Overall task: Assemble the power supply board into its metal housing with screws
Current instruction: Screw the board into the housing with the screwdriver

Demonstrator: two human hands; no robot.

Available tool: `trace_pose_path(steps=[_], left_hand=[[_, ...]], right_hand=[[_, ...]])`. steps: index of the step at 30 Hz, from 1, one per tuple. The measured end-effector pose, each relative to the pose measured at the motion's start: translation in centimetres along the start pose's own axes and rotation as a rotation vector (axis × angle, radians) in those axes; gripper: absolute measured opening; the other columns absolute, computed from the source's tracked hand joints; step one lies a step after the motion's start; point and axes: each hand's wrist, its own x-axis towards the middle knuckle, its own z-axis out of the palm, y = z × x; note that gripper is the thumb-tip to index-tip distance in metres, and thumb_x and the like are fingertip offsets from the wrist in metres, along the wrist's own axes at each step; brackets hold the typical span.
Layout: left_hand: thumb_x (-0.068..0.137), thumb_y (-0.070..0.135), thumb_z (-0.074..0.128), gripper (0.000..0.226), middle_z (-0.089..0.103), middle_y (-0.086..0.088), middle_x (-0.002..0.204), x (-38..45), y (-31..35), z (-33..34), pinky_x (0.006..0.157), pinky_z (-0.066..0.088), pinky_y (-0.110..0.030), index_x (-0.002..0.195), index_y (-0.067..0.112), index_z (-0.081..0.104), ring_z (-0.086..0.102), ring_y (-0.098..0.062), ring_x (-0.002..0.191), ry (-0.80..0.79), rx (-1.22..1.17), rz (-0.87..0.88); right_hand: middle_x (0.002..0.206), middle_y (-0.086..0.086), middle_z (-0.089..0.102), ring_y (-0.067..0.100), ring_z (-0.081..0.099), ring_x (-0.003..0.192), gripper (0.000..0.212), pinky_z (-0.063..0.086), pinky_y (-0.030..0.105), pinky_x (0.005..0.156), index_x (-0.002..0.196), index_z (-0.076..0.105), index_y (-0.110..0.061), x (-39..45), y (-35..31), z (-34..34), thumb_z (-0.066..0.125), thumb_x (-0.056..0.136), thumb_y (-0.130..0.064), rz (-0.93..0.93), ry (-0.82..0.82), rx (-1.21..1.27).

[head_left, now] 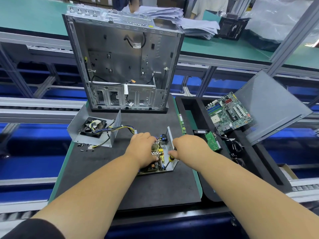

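The power supply board (156,165), crowded with coils and yellow parts, lies in its flat metal housing base (171,156) on the dark mat. My left hand (142,148) rests on top of the board, fingers curled over its components. My right hand (188,147) grips a screwdriver (170,160) with a yellow-and-black handle, its tip down at the board's near right corner. The housing's other half, a bent metal cover (115,128) with a black fan and a bundle of coloured wires, sits to the left. Several small black screws (84,145) lie on the mat beside it.
An open computer case (124,66) stands upright behind the work. To the right a black foam tray (189,107) holds a green motherboard (229,112), a RAM stick (182,123), a small green board (213,141) and a grey side panel (271,107). Conveyor rails run on both sides.
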Motion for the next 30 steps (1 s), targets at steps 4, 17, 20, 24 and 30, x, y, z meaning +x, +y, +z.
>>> trace_pose_path(steps=[4, 17, 20, 24, 30], left_hand=[[0.074, 0.06, 0.072, 0.07, 0.052, 0.005, 0.12, 0.0, 0.0, -0.1, 0.105, 0.028, -0.034, 0.132, 0.028, 0.051, 0.046, -0.019, 0.119, -0.002, 0.006, -0.001], [0.071, 0.06, 0.073, 0.07, 0.053, 0.005, 0.117, 0.1, -0.1, 0.2, 0.103, 0.029, -0.034, 0.13, 0.028, 0.053, 0.047, -0.019, 0.118, 0.015, 0.002, 0.0], [0.072, 0.06, 0.073, 0.072, 0.052, 0.005, 0.12, 0.1, -0.1, 0.2, 0.104, 0.028, -0.034, 0.132, 0.028, 0.051, 0.046, -0.02, 0.119, 0.009, 0.002, 0.0], [0.072, 0.062, 0.071, 0.07, 0.052, 0.005, 0.119, 0.2, -0.1, 0.3, 0.104, 0.029, -0.034, 0.13, 0.028, 0.053, 0.047, -0.019, 0.118, 0.001, 0.017, -0.001], [0.072, 0.062, 0.07, 0.07, 0.052, 0.005, 0.119, 0.2, -0.2, 0.4, 0.104, 0.03, -0.034, 0.13, 0.028, 0.052, 0.047, -0.019, 0.117, 0.002, 0.033, 0.004]], right_hand=[[0.063, -0.003, 0.035, 0.023, 0.045, 0.064, 0.045, 0.032, 0.025, 0.053, 0.068, 0.045, -0.015, 0.5, -0.7, 1.1, 0.042, 0.099, -0.047, 0.119, 0.078, -0.089], [0.094, 0.002, 0.051, 0.028, 0.053, 0.084, 0.018, 0.042, 0.037, 0.065, 0.099, 0.043, -0.017, -0.5, 0.3, -0.7, 0.056, 0.087, -0.022, 0.005, -0.062, 0.277], [0.103, 0.005, 0.056, 0.029, 0.056, 0.092, 0.019, 0.05, 0.043, 0.078, 0.108, 0.05, -0.016, -0.8, 0.0, -1.1, 0.059, 0.092, -0.019, -0.086, -0.042, 0.162], [0.094, 0.005, 0.059, 0.028, 0.055, 0.084, 0.027, 0.045, 0.035, 0.065, 0.103, 0.054, -0.012, -0.4, -0.5, -0.5, 0.055, 0.096, -0.038, -0.071, -0.004, 0.025], [0.061, -0.004, 0.036, 0.025, 0.046, 0.066, 0.049, 0.021, 0.025, 0.048, 0.064, 0.042, -0.017, 0.4, -1.1, 1.3, 0.038, 0.1, -0.051, 0.103, 0.092, -0.099]])
